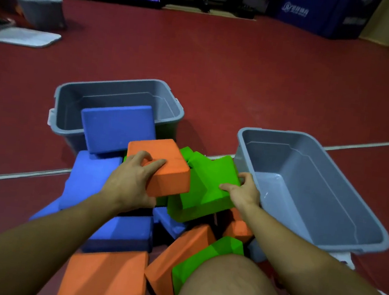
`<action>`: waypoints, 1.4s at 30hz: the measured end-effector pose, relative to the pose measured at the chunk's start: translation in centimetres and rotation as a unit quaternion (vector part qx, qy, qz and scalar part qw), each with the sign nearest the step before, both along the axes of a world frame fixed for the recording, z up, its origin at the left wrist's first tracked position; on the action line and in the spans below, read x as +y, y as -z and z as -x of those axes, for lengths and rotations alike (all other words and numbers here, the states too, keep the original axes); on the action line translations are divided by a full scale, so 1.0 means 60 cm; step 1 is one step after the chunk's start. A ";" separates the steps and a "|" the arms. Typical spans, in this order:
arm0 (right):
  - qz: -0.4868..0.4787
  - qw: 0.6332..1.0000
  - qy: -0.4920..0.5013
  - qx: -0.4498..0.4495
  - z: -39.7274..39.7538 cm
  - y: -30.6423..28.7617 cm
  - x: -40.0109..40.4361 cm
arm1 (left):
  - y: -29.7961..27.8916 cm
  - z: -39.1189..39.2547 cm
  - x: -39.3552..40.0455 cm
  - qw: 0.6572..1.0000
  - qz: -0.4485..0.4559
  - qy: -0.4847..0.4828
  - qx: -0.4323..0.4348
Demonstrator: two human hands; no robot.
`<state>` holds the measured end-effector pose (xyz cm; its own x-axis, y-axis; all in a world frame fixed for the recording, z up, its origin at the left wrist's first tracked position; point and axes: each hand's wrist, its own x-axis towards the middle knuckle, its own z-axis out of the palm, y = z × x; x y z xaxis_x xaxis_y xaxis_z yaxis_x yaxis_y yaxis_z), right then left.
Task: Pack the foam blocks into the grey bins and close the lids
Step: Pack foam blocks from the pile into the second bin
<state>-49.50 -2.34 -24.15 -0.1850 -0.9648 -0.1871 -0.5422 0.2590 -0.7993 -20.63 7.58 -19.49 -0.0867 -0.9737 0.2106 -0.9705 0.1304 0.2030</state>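
Left hand (pixel 132 184): grip closed around an orange block (pixel 161 167) atop the pile.
Right hand (pixel 244 192): grip closed on a green block (pixel 205 188), beside the right bin (pixel 324 239).
Left bin (pixel 72 98): open, blue block (pixel 117 128) leaning inside.
Floor (pixel 245 80): red, more blocks heaped.

Block pile (pixel 146 215) lying on floor (pixel 221 77) before two bins: left bin (pixel 71 107) holding one block (pixel 117 130), right bin (pixel 305 197) beside pile.

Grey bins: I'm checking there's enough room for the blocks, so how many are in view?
3: left bin behind the pile, right bin beside the right hand, another bin far left. More may be out of frame.
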 end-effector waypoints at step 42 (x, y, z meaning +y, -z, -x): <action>0.194 0.876 -0.147 0.416 0.587 -0.066 -0.113 | 0.002 0.547 -0.232 0.963 -0.124 0.098 0.218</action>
<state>-84.73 -9.13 -20.21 0.1665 -0.9545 0.2474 -0.9764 -0.1946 -0.0934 -53.47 -6.33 -19.59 -0.2298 -0.9727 0.0324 -0.7483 0.1978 0.6332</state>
